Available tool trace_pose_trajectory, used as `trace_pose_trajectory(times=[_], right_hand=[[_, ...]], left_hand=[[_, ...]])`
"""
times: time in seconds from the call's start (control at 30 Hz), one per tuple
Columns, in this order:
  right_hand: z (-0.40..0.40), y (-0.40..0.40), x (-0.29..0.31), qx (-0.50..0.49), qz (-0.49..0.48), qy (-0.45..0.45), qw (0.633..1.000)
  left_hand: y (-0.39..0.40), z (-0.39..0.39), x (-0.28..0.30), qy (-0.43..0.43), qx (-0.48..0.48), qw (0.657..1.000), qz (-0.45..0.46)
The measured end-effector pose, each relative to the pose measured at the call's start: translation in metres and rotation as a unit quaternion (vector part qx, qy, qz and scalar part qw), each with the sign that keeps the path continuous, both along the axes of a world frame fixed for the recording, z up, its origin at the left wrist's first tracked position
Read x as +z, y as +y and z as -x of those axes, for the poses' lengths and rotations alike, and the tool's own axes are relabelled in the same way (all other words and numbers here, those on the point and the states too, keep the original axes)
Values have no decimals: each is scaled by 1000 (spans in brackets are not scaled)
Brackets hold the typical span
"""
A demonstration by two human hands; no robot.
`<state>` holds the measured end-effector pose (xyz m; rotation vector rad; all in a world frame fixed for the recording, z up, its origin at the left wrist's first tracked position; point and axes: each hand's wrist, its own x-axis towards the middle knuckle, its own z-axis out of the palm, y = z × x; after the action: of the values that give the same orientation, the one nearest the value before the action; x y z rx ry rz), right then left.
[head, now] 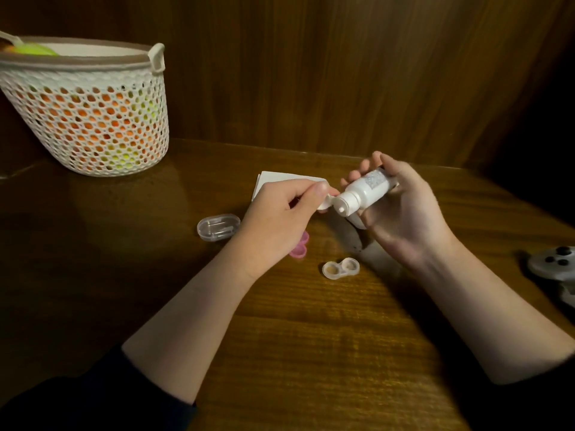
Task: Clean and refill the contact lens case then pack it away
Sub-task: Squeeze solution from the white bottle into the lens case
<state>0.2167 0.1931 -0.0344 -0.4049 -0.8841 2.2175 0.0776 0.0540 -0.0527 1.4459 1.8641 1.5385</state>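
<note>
My right hand (401, 213) holds a small white solution bottle (364, 191) tilted with its nozzle pointing down and left. The fingertips of my left hand (280, 219) pinch the bottle's flipped-open white cap (325, 205). Below the bottle, a clear lens case (340, 268) lies on the wooden table (311, 337) with both wells uncovered. Its pink lids (300, 247) lie partly hidden under my left hand. A clear oval storage box (218, 227) sits to the left.
A white perforated basket (90, 119) holding orange and yellow-green things stands at the back left. A white folded tissue (273, 180) lies behind my hands. A grey game controller (553, 265) rests at the right edge. A wooden wall closes the back.
</note>
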Motion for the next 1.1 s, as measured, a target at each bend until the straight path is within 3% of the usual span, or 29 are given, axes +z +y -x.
trace_pose_trajectory(times=[0.17,0.37,0.43,0.57,0.63,0.77,1.1], right_hand=[[3,3,-9,-62,-167,-182,967],[2,-4,-14,-88,-326,-252,907],[4,-6,-15,-106,-347,-283,888],[6,-8,-14,-124,-318,-297,892],[7,-8,-13,-134,-293,-300,898],[6,-6,-14,-146,-285,-318,892],[4,4,-22,-216,-374,-376,820]], left_hand=[[0,-2,5,-79,26,997,4],[-1,-3,10,-229,3,973,-18],[-3,-3,12,-283,-26,958,-27],[-3,-2,16,-388,-115,913,-51],[-3,-2,17,-391,-138,908,-49],[-4,-1,13,-333,-149,931,-31],[-5,1,10,-278,-139,950,-40]])
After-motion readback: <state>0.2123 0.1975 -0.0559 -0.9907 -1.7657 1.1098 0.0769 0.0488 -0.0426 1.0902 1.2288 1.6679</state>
